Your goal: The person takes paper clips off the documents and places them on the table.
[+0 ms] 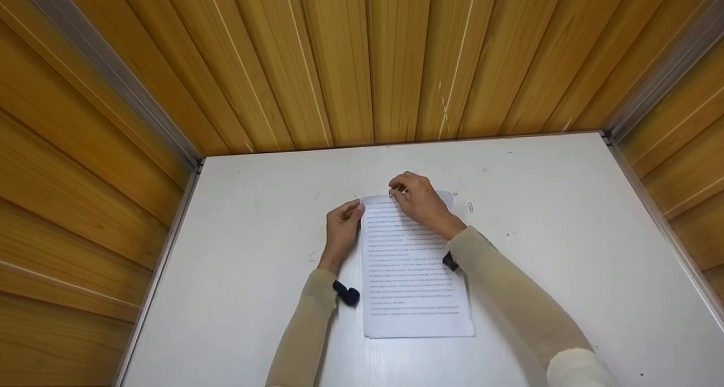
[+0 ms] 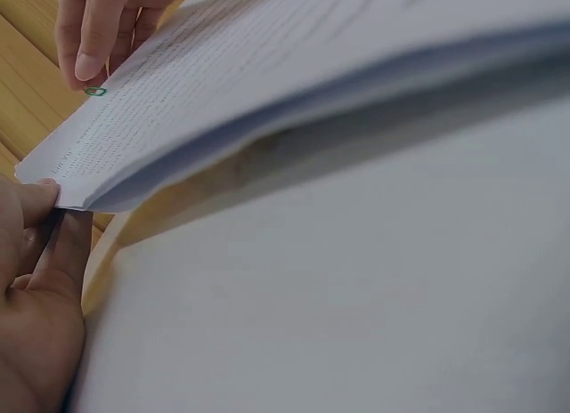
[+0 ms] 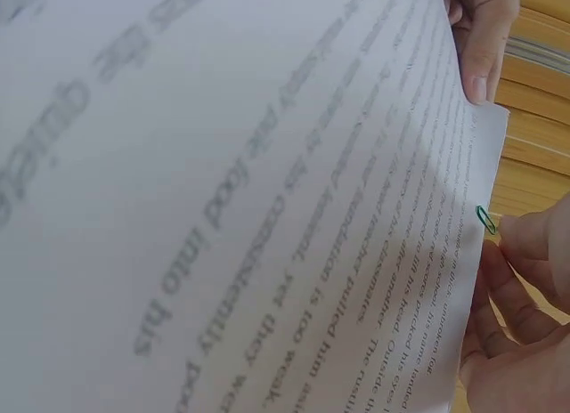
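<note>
The white worktop (image 1: pixel 243 285) is the biggest thing in front of me, and the printed papers (image 1: pixel 413 285) lie in the middle of it, with part of their left side lifted up. They look light, thin and bendy, so I think the sheets could slide apart or crease if squeezed hard; the top corners look like the best place to hold. The person's right grip (image 1: pixel 421 200) is over the top edge, and the left grip (image 1: pixel 343 228) is pinching the top left corner, thumb above and fingers below. The right one is pinching a little green paper clip (image 3: pixel 486 220) right at the top edge; I can't tell if it is on the paper. The clip looks hard, springy and easy to drop, so its outer end seems best to hold. Another clip (image 1: pixel 470 207) lies just right of the papers.
</note>
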Demonstrator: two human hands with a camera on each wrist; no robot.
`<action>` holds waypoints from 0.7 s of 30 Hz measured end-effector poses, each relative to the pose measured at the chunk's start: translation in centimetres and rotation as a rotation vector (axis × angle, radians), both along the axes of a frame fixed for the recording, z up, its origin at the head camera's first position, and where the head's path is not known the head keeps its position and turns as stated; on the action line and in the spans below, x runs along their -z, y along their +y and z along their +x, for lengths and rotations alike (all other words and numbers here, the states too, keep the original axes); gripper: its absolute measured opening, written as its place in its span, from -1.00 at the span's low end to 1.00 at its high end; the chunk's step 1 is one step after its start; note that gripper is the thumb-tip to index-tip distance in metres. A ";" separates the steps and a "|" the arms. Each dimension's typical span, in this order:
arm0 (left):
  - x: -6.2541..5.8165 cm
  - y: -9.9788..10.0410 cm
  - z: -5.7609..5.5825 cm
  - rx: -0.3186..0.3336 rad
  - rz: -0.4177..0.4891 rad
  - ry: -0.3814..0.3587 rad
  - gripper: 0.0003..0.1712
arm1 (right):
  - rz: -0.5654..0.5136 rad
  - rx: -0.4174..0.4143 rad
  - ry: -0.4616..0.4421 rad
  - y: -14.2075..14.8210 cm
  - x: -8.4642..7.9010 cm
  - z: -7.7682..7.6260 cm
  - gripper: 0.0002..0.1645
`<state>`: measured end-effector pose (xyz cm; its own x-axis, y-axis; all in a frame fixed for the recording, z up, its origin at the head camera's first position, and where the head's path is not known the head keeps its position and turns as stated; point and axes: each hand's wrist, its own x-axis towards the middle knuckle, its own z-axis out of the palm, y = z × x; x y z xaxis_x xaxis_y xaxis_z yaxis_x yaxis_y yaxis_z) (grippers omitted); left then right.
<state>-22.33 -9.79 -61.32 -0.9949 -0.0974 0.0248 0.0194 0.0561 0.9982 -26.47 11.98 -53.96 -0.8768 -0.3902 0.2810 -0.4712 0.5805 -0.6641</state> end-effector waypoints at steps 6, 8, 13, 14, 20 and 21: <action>0.2 0.0 -0.1 0.003 0.011 0.014 -0.65 | -0.042 0.010 -0.050 -0.3 0.2 -0.3 -0.83; 0.2 0.0 0.0 0.004 0.008 0.017 -0.65 | -0.040 0.011 -0.062 -0.3 0.2 -0.3 -0.83; 0.3 -0.1 0.0 0.002 0.000 0.014 -0.65 | -0.027 0.016 -0.079 -0.4 0.1 -0.4 -0.84; 0.3 0.0 0.0 0.002 -0.004 0.011 -0.65 | -0.028 0.018 -0.082 -0.4 0.2 -0.3 -0.84; 0.3 -0.1 -0.1 0.007 0.010 0.002 -0.65 | -0.035 0.028 -0.101 -0.4 0.2 -0.3 -0.84; 0.3 -0.1 -0.1 0.009 0.011 0.002 -0.64 | -0.037 0.028 -0.105 -0.4 0.2 -0.4 -0.84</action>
